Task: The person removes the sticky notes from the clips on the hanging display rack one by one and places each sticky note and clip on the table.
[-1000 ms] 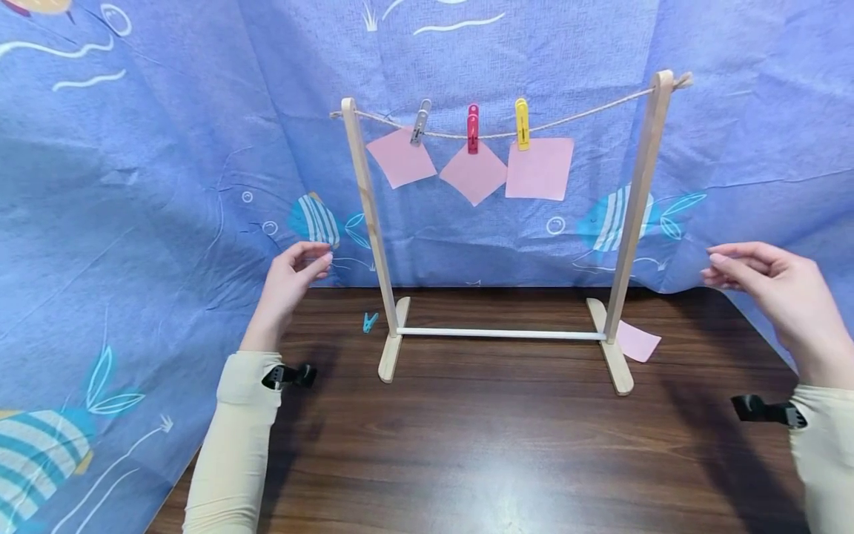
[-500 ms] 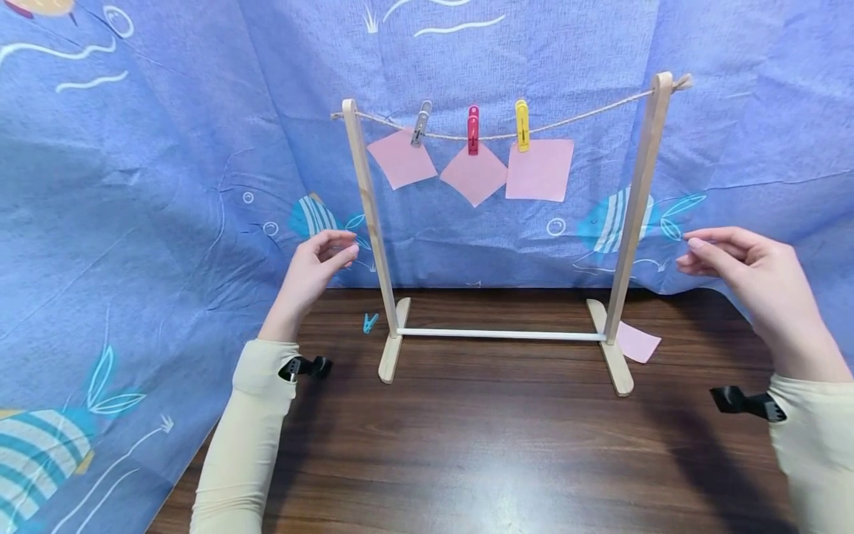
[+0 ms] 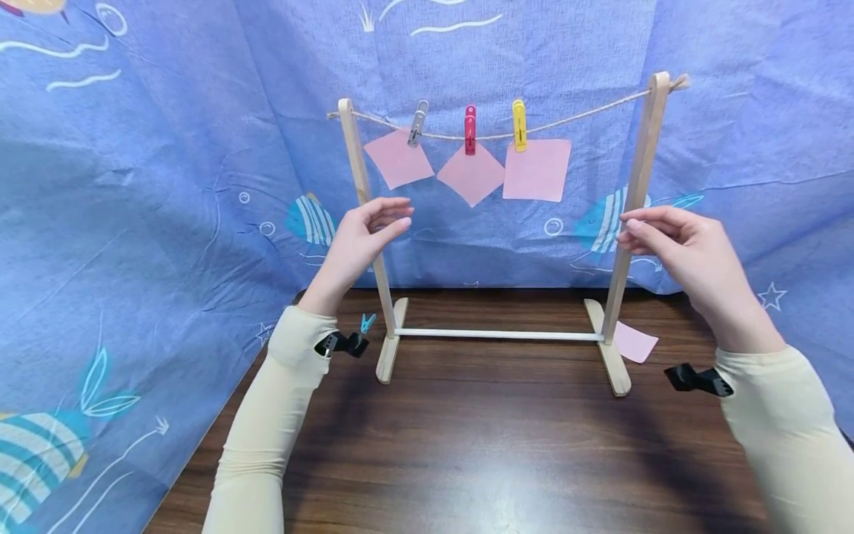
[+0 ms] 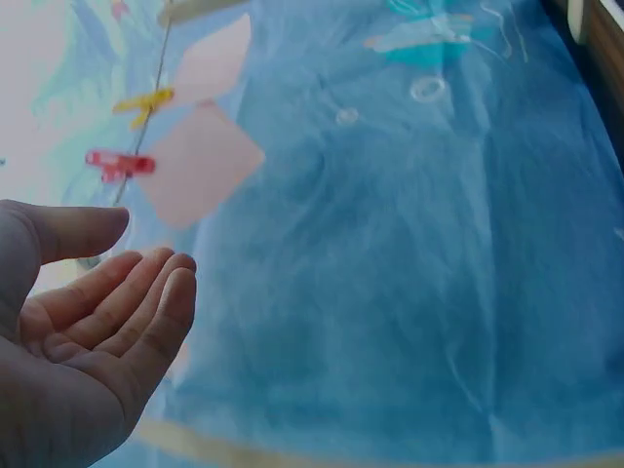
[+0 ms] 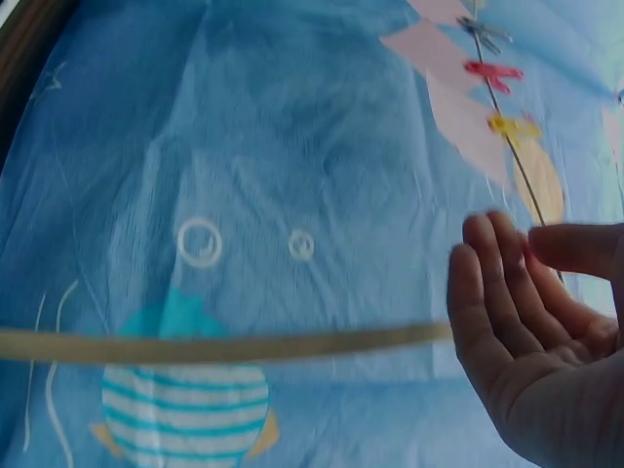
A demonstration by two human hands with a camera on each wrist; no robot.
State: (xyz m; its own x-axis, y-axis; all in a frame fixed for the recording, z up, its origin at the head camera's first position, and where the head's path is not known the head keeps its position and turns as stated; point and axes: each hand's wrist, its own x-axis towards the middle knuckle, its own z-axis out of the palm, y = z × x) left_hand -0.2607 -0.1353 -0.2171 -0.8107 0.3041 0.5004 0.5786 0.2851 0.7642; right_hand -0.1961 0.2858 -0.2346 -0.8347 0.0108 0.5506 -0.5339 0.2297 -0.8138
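Note:
My left hand (image 3: 365, 233) is raised in front of the left post of a wooden stand (image 3: 642, 170), its fingers loosely bent with nothing between them. In the left wrist view the palm faces up toward the line. My right hand (image 3: 687, 248) overlaps the right post in the head view, fingers relaxed and holding nothing. A rope (image 3: 587, 113) sags between the posts. From it hang three pink paper squares, held by a grey clothespin (image 3: 417, 124), a red clothespin (image 3: 470, 130) and a yellow clothespin (image 3: 520, 126).
A small blue clothespin (image 3: 368, 322) lies on the brown table (image 3: 494, 445), left of the stand. One more pink paper square (image 3: 636, 343) lies by the right foot. A white rod (image 3: 497, 334) joins the feet. A blue fish-print cloth (image 3: 167, 222) hangs behind.
Both hands have moved inward and upward, the left hand rightward and the right hand leftward, to in front of the posts. The clothespins and papers have stayed in place.

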